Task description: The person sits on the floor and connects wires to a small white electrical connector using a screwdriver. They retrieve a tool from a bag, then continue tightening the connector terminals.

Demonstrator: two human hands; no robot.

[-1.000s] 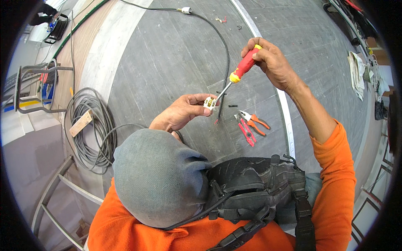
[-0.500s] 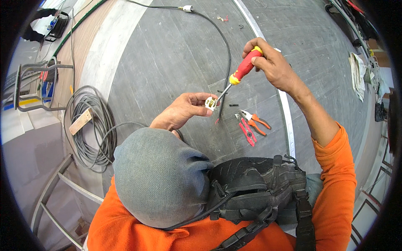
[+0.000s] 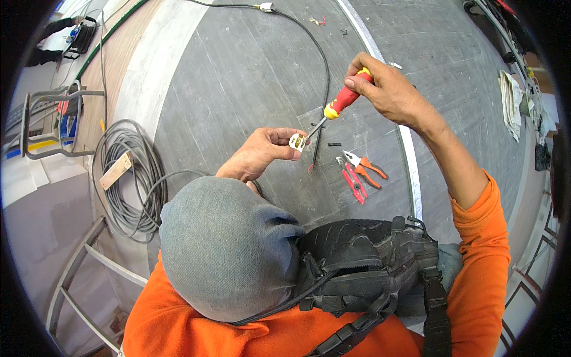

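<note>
Head view is showing the left hand [image 3: 259,156] pinching a small white plug part [image 3: 297,141] between closed fingers, above the grey floor [image 3: 238,77]. Just right of that part, the right hand [image 3: 386,89] is gripping a red-and-yellow screwdriver [image 3: 340,102] — fingers wrapped around the handle, the tip touching the part. Right of and below the part, red pliers [image 3: 352,180] and orange-handled cutters [image 3: 369,168] are lying on the floor; a black cable [image 3: 324,65] is running up from the part, and — well left — a grey cable coil [image 3: 128,172] is lying.

sleeves: orange, long | head cover: grey knit | chest harness: black, strapped
</note>
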